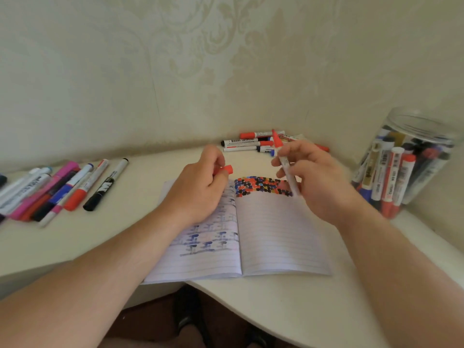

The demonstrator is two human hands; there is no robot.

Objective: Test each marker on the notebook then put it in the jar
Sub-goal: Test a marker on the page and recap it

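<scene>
A dozen or so markers [57, 189] lie in a loose fan at the far left of our pale table [288, 310], capped in pink, blue, red and black, some overlapping. Moving right, our left hand [198, 187] hovers over the left page of the open notebook [276, 237], its fingers curled and pinching a small red cap [226, 170] between thumb and fingertips. The left page carries rows of blurred blue and purple marks; the right page is lined and mostly blank, apart from a dense band of red, blue and black dots [261, 185] along its top edge. Behind the notebook, against the wall, a small heap of markers [256, 143] lies with red, black and blue caps. Next, our right hand [319, 177] holds the uncapped red marker [286, 164] above the top of the right page, clear of the paper. The marker has a white barrel with print we cannot read and a red nose cone, and it stands tilted with its tip pointing up and away from us. Our thumb and curled fingers close around the middle of the barrel. At the far right stands a clear plastic jar [431, 126], open at the top, well apart from the notebook and packed with upright markers, mostly white-barrelled with red, blue and black ends.
</scene>
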